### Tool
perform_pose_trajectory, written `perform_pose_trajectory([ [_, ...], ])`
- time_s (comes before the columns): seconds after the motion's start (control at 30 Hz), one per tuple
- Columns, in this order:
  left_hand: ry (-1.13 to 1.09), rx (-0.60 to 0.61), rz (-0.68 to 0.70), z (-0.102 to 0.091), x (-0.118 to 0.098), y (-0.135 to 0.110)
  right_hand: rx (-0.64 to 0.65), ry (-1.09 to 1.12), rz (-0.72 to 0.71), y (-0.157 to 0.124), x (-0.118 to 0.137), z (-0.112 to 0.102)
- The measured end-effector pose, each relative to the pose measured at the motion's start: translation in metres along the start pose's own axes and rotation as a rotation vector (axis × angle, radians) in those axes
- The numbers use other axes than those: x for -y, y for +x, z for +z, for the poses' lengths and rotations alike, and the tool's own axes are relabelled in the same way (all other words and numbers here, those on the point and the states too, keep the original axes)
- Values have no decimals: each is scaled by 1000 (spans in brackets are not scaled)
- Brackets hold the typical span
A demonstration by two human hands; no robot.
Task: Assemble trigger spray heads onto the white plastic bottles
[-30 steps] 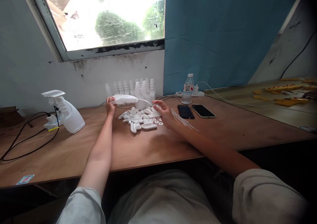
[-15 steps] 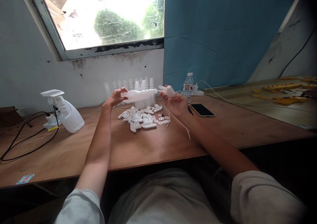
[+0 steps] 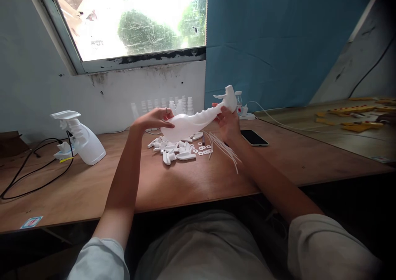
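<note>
In the head view, I see the left hand [image 3: 156,118] holding the tilted bottle [image 3: 185,124] above white parts [image 3: 186,156], and the right hand [image 3: 229,125] gripping the spray head [image 3: 229,100] at its end. I judge the step is joining (perhaps screwing); next calls for steady turning.

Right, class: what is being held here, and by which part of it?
A white spray bottle: left hand at its base end, right hand where the neck meets the spray head.
</note>
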State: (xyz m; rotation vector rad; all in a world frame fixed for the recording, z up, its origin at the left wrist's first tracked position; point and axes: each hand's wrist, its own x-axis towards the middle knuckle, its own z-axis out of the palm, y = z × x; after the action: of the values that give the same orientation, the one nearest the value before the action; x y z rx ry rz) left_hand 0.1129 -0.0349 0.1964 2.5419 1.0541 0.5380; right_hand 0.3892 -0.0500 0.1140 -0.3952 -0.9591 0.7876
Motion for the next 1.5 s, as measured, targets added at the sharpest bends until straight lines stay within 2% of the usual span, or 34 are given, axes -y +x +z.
perform_pose_trajectory([
  [0.13,-109,78,51,9,-10,2,68,24,-61,-1,14,12],
  [0.23,-164,124,102,17,-21,2,143,58,-56,-2,21,28],
  [0.37,-114,270,115,22,-38,-3,241,42,-40,-4,25,54],
  [0.43,-66,293,106,19,-43,-5,298,15,-24,-8,23,66],
  [0.5,-50,215,133,13,-44,-8,353,-15,-2,-14,18,75],
  [0.63,-117,-156,225,-2,-43,-17,441,-50,76,-27,6,80],
  [0.7,-141,-303,255,-6,-46,-21,484,-58,125,-32,1,77],
  [0.8,-115,-400,292,-6,-53,-23,526,-63,160,-37,-3,73],
  [0.9,-45,-436,313,0,-60,-20,542,-78,156,-39,-4,71],
  [1.03,35,-404,309,7,-62,-15,558,-77,135,-41,-4,70],
  [1.27,18,-426,314,10,-60,-14,560,-24,212,-46,-7,65],
  [1.5,42,-464,348,13,-63,-11,514,-55,120,-53,-6,69],
])
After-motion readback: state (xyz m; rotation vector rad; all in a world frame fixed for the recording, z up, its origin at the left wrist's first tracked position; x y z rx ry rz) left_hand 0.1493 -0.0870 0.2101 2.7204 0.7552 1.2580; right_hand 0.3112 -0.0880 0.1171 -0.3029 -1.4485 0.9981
